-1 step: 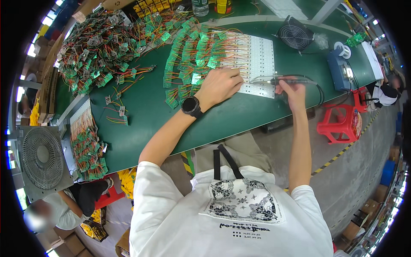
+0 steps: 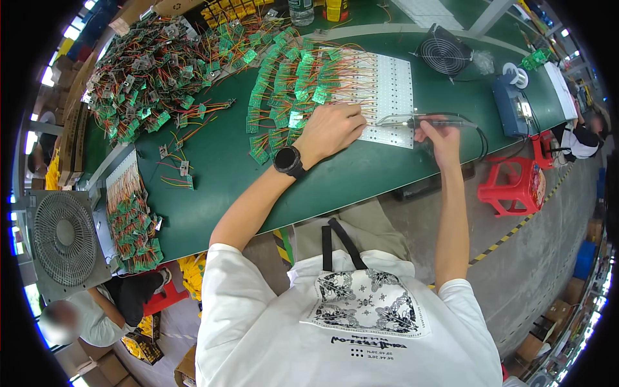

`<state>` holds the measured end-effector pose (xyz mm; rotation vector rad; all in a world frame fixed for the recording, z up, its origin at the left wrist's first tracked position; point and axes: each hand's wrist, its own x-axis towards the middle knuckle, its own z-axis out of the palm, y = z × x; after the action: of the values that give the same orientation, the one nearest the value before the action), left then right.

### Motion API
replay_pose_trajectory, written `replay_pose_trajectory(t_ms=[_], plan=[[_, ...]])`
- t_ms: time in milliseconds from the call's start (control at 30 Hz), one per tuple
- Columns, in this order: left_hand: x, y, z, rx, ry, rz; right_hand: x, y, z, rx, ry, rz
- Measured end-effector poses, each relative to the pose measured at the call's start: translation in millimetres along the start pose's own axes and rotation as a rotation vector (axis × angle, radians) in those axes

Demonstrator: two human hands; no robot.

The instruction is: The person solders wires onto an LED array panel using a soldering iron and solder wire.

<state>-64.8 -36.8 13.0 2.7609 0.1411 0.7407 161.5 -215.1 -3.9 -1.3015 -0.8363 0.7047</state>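
Note:
My right hand point(image 2: 443, 143) grips a soldering iron point(image 2: 454, 122) with a thin feed tube and black cable, its metal tip pointing left over a white perforated board point(image 2: 398, 90). My left hand point(image 2: 330, 129), with a black watch on its wrist, rests at the board's lower left edge. Its fingers are curled together near the iron's tip; what they pinch is hidden beneath them. Rows of red and orange wires point(image 2: 356, 74) run from the white board to small green circuit boards point(image 2: 282, 97) lying in overlapping columns to the left.
A large heap of wired circuit boards point(image 2: 151, 77) covers the table's far left. A second loaded panel point(image 2: 132, 219) lies near the left edge, by a grey fan point(image 2: 63, 237). Far right are a black fan point(image 2: 445, 53), a solder spool point(image 2: 516, 75) and a blue station point(image 2: 511, 106). Red stools point(image 2: 512, 187) stand beyond.

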Motion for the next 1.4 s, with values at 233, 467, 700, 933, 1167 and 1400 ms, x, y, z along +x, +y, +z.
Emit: replay_pose_trajectory(t_ms=[233, 467, 700, 933, 1167, 1400], plan=[[-2, -1, -1, -0.02, 0.025, 0.012, 1, 1, 0, -0.021, -0.012, 0.004], [-2, -3, -1, -0.012, 0.031, -0.001, 4, 3, -2, 0.049, 0.067, -0.014], [3, 8, -17, 0.041, 0.158, 0.075, 4, 8, -4, 0.098, 0.127, -0.008], [-16, 88, 7, -0.039, -0.051, -0.032, 2, 6, -1, 0.114, 0.204, -0.038], [-16, 106, 30, 0.104, 0.054, -0.081, 3, 7, 0, 0.119, 0.231, -0.028], [-31, 49, -51, 0.19, 0.471, -0.819, 4, 12, -13, 0.227, 0.273, -0.076]])
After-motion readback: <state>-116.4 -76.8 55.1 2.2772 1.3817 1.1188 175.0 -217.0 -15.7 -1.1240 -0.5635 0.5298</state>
